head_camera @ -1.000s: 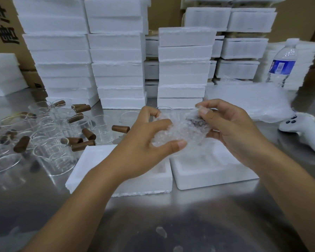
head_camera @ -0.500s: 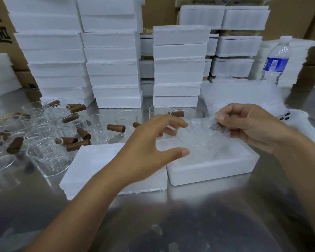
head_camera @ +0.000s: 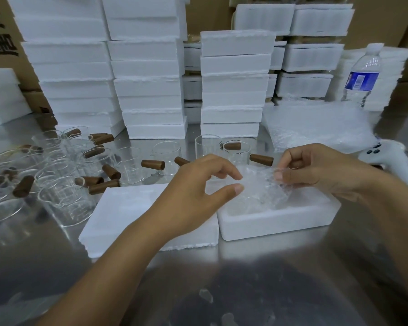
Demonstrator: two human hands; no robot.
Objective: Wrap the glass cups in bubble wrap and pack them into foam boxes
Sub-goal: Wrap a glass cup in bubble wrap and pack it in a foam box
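Head view: shiny metal table (head_camera: 292, 267); white foam box stacks (head_camera: 149, 90) at back; open white foam box (head_camera: 276, 222), into which the bubble-wrapped glass cup (head_camera: 262, 184) has just come down from mid-air, nearly packed. Right hand (head_camera: 320, 170) grip pinches its wrap; left hand (head_camera: 193, 191) grip has let go, spread. Loose clear glass cups (head_camera: 64, 198) crowd the left, apart from the box

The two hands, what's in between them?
A bubble-wrapped cup, in the open foam box, lies between left hand and right hand; head view shows it.
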